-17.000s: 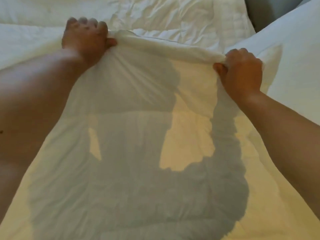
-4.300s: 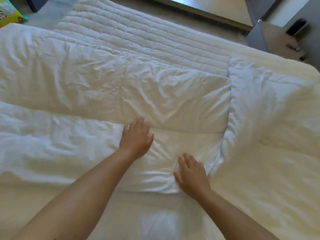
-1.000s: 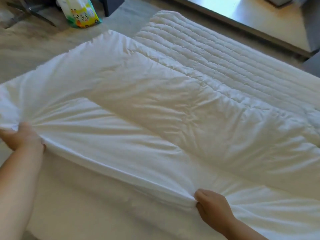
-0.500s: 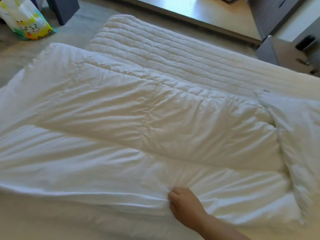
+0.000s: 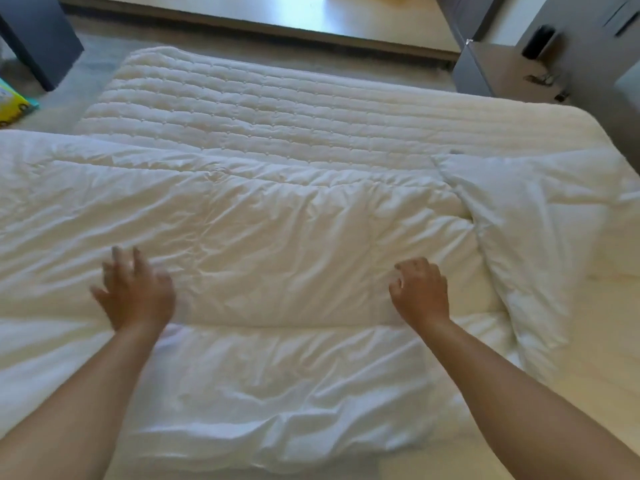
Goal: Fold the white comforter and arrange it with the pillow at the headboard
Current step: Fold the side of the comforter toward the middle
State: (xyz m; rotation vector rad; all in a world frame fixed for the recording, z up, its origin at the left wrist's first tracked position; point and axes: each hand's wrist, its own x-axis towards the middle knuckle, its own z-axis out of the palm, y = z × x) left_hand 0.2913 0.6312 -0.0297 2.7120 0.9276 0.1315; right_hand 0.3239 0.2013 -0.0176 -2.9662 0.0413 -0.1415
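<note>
The white comforter (image 5: 277,237) lies across the bed in long folded layers, with a near flap (image 5: 277,393) folded toward me. My left hand (image 5: 136,292) hovers or rests on the folded edge at the left, fingers spread and blurred. Over the same edge further right, my right hand (image 5: 420,292) lies with loosely bent fingers, gripping nothing. A white pillow (image 5: 526,244) sits at the right, its corner overlapping the comforter's end.
The quilted mattress pad (image 5: 277,109) shows bare beyond the comforter. A grey nightstand (image 5: 502,71) stands at the far right corner, a dark furniture piece (image 5: 38,39) at the far left, and a colourful package (image 5: 14,105) on the floor.
Half a second ago my right hand gripped the comforter's near edge and the left was out of view. Both hands now lie flat on top of the fold, and the view has shifted right.
</note>
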